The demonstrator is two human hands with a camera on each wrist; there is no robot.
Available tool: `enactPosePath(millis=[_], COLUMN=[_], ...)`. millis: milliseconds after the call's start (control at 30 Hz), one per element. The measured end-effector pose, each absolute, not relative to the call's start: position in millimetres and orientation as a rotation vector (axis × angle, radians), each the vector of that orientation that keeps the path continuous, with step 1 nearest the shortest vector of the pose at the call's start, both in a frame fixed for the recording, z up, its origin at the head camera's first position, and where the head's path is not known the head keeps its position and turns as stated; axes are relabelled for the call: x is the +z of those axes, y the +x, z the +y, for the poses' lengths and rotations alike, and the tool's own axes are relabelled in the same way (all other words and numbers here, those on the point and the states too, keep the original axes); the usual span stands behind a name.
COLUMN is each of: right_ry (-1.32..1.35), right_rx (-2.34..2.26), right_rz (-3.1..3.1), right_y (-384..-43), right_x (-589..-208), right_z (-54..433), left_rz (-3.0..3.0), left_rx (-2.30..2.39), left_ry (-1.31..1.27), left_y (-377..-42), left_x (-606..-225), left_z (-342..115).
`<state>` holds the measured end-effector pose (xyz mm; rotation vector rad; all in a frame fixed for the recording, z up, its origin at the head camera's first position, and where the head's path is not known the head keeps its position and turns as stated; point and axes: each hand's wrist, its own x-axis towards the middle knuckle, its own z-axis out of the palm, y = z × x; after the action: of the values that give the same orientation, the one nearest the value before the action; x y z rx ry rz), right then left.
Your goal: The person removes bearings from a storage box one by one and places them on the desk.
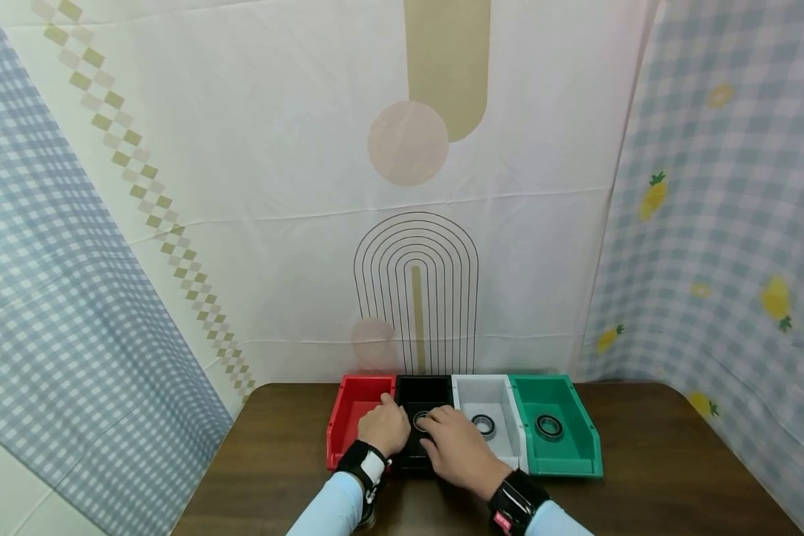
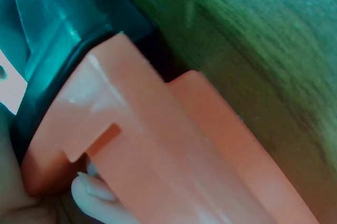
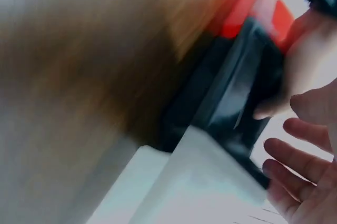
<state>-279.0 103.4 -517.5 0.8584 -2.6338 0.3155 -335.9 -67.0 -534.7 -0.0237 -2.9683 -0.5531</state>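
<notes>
My left hand (image 1: pixel 383 426) is over the adjoining walls of the red bin (image 1: pixel 351 439) and the black bin (image 1: pixel 412 461). In the left wrist view a fingertip (image 2: pixel 95 190) shows behind the red bin's notched front, and the right wrist view has the thumb (image 3: pixel 266 109) on the black bin's side; the hand grips the red bin's wall. Over the black bin's right edge and the white bin (image 1: pixel 505 447) is my right hand (image 1: pixel 458 450), its spread fingers (image 3: pixel 295 161) holding nothing. Under its fingertips lies a bearing (image 1: pixel 420 420) in the black bin.
A ring-shaped bearing (image 1: pixel 484 426) lies in the white bin, another bearing (image 1: pixel 549 427) in the green bin (image 1: pixel 579 461). The bins stand side by side on a brown wooden table (image 1: pixel 643 461), against a patterned cloth (image 1: pixel 295 298). Something round (image 1: pixel 367 519) is partly hidden by the left sleeve.
</notes>
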Motion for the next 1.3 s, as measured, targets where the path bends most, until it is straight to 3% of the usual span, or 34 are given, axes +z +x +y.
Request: enactPosePath(millis=[400, 1300], right_ry=[0.894, 0.693], right_rx=[-0.072, -0.337], right_rz=[-2.747, -2.761], right_y=[-319.6, -324.1], right_x=[-530.4, -532.1], right_z=[90.9, 68.8], left_rz=[-2.911, -2.940], left_rx=[-0.573, -0.633], left_ry=[-0.053, -0.035], left_y=[-337.4, -335.7], left_x=[-536.7, -535.4], left_z=[-69.0, -69.5])
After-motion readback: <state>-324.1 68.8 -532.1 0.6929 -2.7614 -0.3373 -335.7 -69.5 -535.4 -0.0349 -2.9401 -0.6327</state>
